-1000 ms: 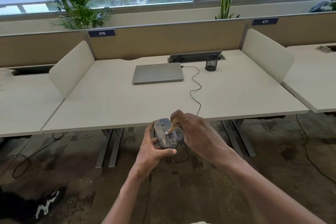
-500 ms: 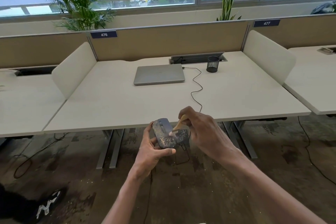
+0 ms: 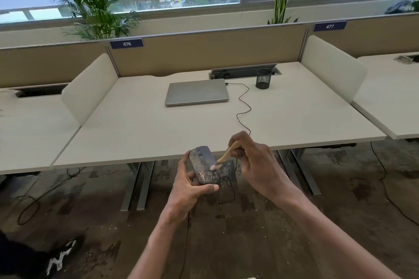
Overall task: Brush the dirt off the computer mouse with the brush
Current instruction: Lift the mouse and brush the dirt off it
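Left hand (image 3: 189,184) wrapped round dirty computer mouse (image 3: 204,166); right hand (image 3: 254,163) pinching wooden brush (image 3: 226,154), bristles touching mouse's right side.

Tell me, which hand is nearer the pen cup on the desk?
Right. The right hand sits almost straight below the pen cup; the left hand is lower and further left.

Both forearms are bare to the frame's edge, with no sleeves, seemingly no jewellery

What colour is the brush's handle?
Light tan, like wood, on the brush held in the right hand. Head view shows it best.
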Tool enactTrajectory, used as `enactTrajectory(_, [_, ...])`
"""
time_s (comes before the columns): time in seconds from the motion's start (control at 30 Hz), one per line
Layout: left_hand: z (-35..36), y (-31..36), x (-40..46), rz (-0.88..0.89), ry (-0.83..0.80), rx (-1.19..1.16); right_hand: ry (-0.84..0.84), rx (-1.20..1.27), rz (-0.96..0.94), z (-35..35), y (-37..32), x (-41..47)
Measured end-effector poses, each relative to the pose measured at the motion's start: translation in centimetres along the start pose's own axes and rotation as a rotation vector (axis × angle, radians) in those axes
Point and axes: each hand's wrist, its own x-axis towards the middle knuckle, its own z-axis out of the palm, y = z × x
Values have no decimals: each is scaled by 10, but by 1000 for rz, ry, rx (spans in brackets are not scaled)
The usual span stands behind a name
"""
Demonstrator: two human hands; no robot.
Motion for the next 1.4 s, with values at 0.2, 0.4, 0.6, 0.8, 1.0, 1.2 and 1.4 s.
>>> enactTrajectory(0.2, [0,-3,0,-3,-10,10,80,10,15,-6,11,7])
enactTrajectory(0.4, [2,-1,2,-1,-14,9,69,34,21,6,14,6])
enactTrajectory(0.6, [-3,-4,3,-10,-14,28,97,85,50,4,17,9])
enactTrajectory(0.8, [0,-2,7,-18,-59,54,127,9,-55,4,12,41])
enactTrajectory(1.0, [-2,-6,7,-16,-35,59,-78,-101,-98,15,4,16])
enactTrajectory(1.2, [-3,-8,8,-20,-47,75,-39,-108,-124,9,0,25])
enactTrajectory(1.4, [1,-2,11,-12,-60,88,-29,-141,-147,16,-4,40])
